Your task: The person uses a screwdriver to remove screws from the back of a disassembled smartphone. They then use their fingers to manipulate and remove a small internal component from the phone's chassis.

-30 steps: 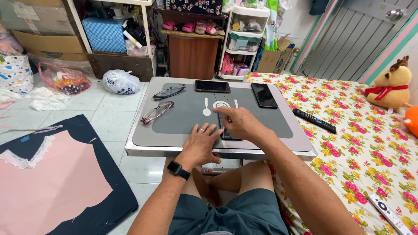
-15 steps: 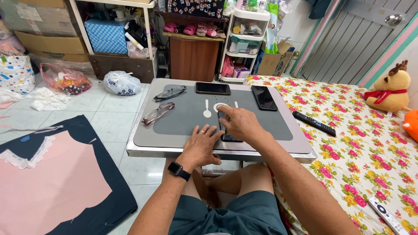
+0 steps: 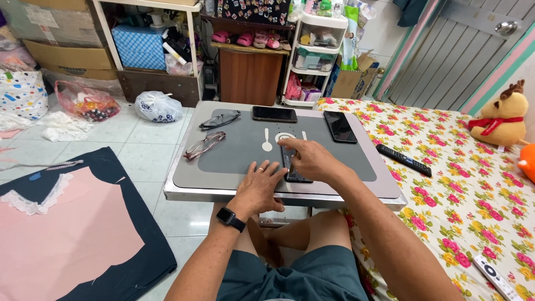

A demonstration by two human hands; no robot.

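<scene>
left hand [image 3: 259, 187]: fingers flat, open, just left of dark phone [image 3: 291, 165] | right hand [image 3: 315, 161]: fingertips resting on phone, not gripping

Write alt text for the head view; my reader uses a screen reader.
A seated person's hands rest on a low table: the right hand touches a dark phone, the left hand lies flat beside it. Two more phones and two pairs of glasses lie farther back, and a remote sits on the floral bedsheet.

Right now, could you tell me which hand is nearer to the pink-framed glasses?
Left. The left hand lies flat just right of the pink-framed glasses; the right hand rests farther right, on a phone.
</scene>
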